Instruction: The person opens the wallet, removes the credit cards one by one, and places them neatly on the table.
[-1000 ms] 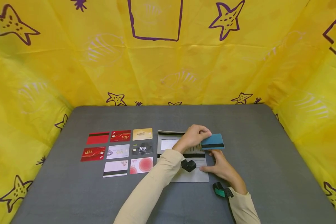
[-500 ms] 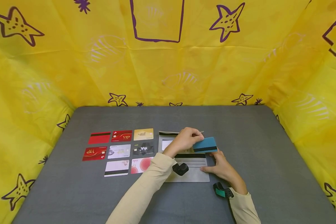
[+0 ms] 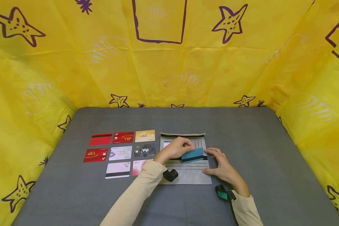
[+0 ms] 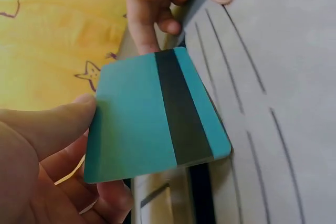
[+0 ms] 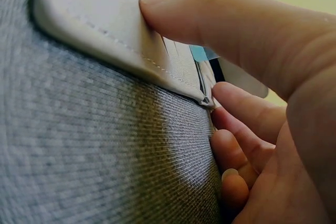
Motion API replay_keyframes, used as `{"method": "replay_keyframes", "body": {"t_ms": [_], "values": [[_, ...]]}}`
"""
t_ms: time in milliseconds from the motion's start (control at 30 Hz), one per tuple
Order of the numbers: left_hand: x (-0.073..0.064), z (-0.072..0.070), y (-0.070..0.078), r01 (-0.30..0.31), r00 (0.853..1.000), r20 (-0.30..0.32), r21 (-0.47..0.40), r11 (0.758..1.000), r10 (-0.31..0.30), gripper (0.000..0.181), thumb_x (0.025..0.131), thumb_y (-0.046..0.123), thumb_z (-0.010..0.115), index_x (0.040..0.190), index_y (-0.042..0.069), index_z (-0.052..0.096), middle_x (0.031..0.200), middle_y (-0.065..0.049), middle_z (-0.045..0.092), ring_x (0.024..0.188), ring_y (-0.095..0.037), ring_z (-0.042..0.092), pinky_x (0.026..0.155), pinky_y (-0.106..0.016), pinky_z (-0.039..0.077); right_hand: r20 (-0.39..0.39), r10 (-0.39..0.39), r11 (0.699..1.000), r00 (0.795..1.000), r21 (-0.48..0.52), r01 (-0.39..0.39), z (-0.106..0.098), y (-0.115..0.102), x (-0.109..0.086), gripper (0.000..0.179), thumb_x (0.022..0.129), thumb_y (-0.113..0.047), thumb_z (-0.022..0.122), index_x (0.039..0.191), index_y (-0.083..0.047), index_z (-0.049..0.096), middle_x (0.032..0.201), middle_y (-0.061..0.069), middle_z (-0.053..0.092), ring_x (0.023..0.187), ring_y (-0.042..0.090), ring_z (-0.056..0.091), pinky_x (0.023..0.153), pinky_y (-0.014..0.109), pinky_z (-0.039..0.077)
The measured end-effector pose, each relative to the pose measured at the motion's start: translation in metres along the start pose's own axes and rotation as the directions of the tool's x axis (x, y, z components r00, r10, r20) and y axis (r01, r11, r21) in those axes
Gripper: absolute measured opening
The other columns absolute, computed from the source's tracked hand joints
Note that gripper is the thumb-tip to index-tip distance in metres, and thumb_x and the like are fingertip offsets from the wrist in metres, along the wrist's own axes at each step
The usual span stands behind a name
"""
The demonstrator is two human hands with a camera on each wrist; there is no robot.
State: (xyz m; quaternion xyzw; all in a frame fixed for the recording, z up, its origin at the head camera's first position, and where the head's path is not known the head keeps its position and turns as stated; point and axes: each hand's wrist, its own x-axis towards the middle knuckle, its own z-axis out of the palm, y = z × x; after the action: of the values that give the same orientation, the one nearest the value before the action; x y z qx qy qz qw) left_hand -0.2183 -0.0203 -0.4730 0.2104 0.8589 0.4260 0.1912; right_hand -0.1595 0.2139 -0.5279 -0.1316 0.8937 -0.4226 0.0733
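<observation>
A teal card (image 3: 192, 155) with a black magnetic stripe is pinched by one edge between the thumb and fingers of my left hand (image 3: 175, 148). It is held tilted over the middle of an unfolded pale grey card wallet (image 3: 196, 179) that lies on the table, with slot lines across its lower half. In the left wrist view, the card's far corner overlaps the slots. My right hand (image 3: 221, 168) rests at the wallet's right edge. Its thumb (image 5: 173, 17) lies flat on the wallet, while the other fingers bend loosely beside the edge.
Several cards lie in rows left of the wallet: a red card (image 3: 101, 139), a gold card (image 3: 145, 136), a black VIP card (image 3: 145, 150) and a white striped card (image 3: 117, 170) among them. A yellow printed cloth (image 3: 158, 69) walls in the grey table (image 3: 251, 131).
My left hand has carried the teal card left and toward me, from beyond the wallet's right edge to over its middle. The right hand has stayed at the right edge.
</observation>
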Motion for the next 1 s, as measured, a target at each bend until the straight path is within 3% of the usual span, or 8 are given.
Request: {"method": "replay_keyframes", "body": {"t_ms": [233,367,533,667,1000], "values": [[-0.008,0.001,-0.008,0.038,0.998,0.055,-0.022,0.999,-0.036,0.029,0.090,0.008,0.070,0.118,0.004,0.069,0.102,-0.009,0.069,0.087,-0.012,0.057,0.079,-0.025,0.047,0.010,0.022,1.000,1.000,0.008,-0.022,0.001,0.000,0.000,0.071,0.073,-0.024,0.086,0.136,-0.008,0.055,0.143,0.013,0.046,0.116,0.029,0.043,0.092,0.043,0.038],[-0.014,-0.001,-0.013,0.024,0.997,0.078,-0.026,0.999,-0.022,0.033,0.085,0.000,0.072,0.117,0.002,0.066,0.101,-0.010,0.068,0.089,-0.014,0.058,0.080,-0.025,0.047,0.007,0.021,1.000,1.000,0.005,-0.021,0.001,0.000,0.000,0.071,0.073,-0.024,0.086,0.135,-0.008,0.056,0.143,0.013,0.046,0.116,0.030,0.043,0.092,0.043,0.038],[-0.021,-0.002,-0.019,0.014,0.999,0.045,-0.005,1.000,-0.014,0.021,0.088,0.007,0.071,0.109,0.008,0.067,0.090,-0.004,0.064,0.080,-0.011,0.053,0.072,-0.024,0.043,0.000,0.005,1.000,1.000,0.004,-0.005,0.000,0.000,0.001,0.071,0.073,-0.023,0.086,0.135,-0.007,0.056,0.142,0.014,0.047,0.115,0.030,0.044,0.092,0.044,0.038],[-0.027,-0.003,-0.023,0.037,0.999,0.006,-0.051,0.998,-0.036,0.016,0.090,0.012,0.071,0.104,0.009,0.067,0.084,-0.003,0.067,0.073,-0.009,0.055,0.067,-0.024,0.043,-0.006,0.001,1.000,1.000,0.001,-0.001,0.000,0.000,0.001,0.071,0.072,-0.022,0.087,0.134,-0.006,0.056,0.141,0.014,0.047,0.114,0.029,0.044,0.092,0.043,0.039],[-0.051,-0.006,-0.032,0.012,0.988,-0.152,-0.093,0.996,-0.026,0.015,0.089,0.023,0.074,0.096,0.011,0.071,0.078,-0.001,0.069,0.067,-0.007,0.055,0.062,-0.023,0.043,0.005,0.027,1.000,1.000,-0.007,-0.027,0.000,-0.001,0.000,0.072,0.073,-0.024,0.087,0.135,-0.008,0.056,0.143,0.013,0.046,0.117,0.030,0.044,0.093,0.046,0.039]]}}
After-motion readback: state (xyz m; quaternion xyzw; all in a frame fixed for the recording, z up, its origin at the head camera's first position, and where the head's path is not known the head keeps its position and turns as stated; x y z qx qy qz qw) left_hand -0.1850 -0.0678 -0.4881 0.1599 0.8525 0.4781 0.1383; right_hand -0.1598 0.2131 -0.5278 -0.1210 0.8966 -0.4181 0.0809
